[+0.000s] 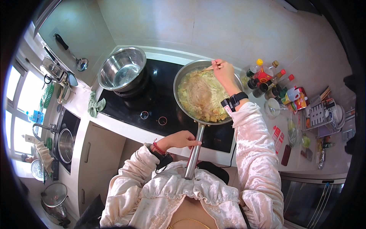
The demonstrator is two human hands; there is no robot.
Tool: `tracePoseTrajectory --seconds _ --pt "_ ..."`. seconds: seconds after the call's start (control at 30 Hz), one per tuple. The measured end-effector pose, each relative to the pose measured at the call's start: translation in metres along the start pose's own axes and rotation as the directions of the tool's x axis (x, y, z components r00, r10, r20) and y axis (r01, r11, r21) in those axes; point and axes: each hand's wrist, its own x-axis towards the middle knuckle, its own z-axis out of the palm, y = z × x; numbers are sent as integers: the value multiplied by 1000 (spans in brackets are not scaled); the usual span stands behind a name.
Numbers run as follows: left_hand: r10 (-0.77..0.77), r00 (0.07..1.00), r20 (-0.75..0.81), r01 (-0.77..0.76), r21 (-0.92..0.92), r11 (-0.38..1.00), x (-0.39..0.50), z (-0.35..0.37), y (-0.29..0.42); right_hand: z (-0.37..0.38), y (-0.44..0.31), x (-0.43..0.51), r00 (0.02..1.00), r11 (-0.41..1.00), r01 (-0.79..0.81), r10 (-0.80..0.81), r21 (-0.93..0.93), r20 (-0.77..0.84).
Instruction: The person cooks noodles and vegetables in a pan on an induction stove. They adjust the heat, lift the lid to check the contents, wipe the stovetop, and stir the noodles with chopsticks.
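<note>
A frying pan (186,113) with a steel handle (197,148) sits on the right part of the black glass cooktop (160,86). Inside it are noodles (200,88) in broth, with yellowish, egg-like pieces (210,115) near the front rim. My left hand (183,139) grips the handle close to the pan. Over the pan's far right side, my right hand (223,71) holds wooden chopsticks (208,68), their tips down at the noodles. Part of the pan's right rim is hidden behind my right wrist.
A steel bowl (123,70) stands on the left burner. Several seasoning bottles (264,75) crowd the counter right of the pan, beside a small bowl (271,108). A green cloth (95,104) lies at the cooktop's left corner. A ladle (81,63) hangs on the wall; a sink (66,146) is at left.
</note>
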Motion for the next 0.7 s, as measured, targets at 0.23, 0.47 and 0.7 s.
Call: tracePoseTrajectory --seconds 0.23,0.47,0.7 --pt "-3 1000 -6 3 0 1000 0 0 1 -9 10 3 999 999 -17 19 -47 42" --pt "-11 1000 -11 11 17 1000 -1 -2 5 -45 27 15 996 974 -86 82 -208 -26" --pt "-28 1000 -8 28 7 1000 -3 -3 8 -41 32 3 995 994 -58 50 -95 -82"
